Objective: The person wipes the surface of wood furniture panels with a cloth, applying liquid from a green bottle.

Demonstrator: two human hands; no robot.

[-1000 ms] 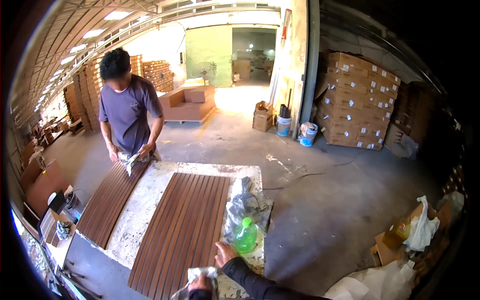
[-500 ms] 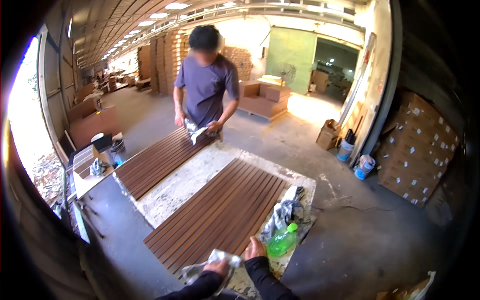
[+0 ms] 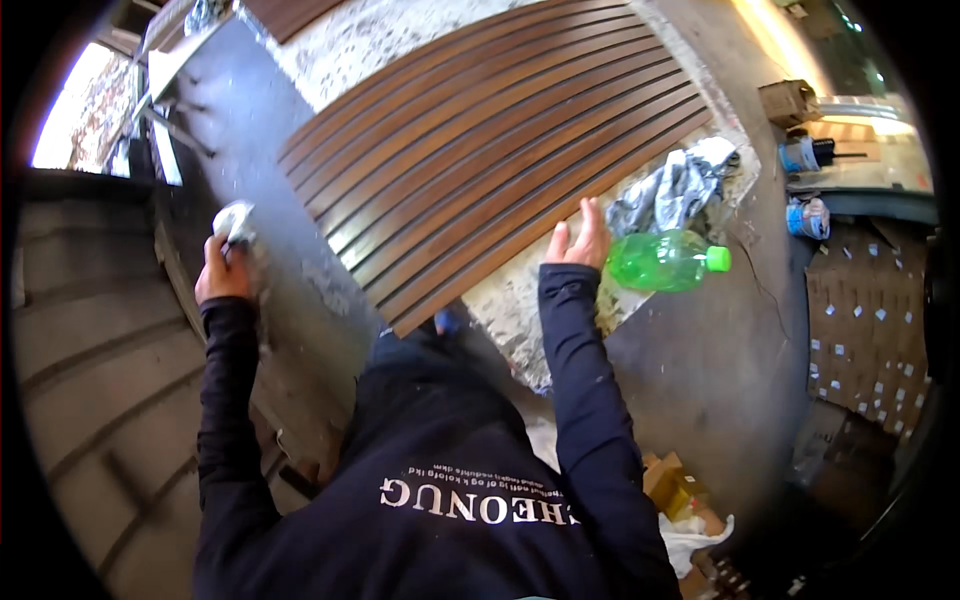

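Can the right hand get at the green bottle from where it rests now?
Probably yes. The right hand lies flat on the edge of the slatted wood panel, and the green bottle lies on its side just beside it, nothing between them. The crumpled grey cloth sits beyond, clear of the path.

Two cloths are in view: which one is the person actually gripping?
The small pale rag bunched in the left hand. The larger grey crumpled cloth lies loose beside the green bottle, past the right hand.

One green bottle (image 3: 662, 262), perhaps two cloths (image 3: 676, 190).
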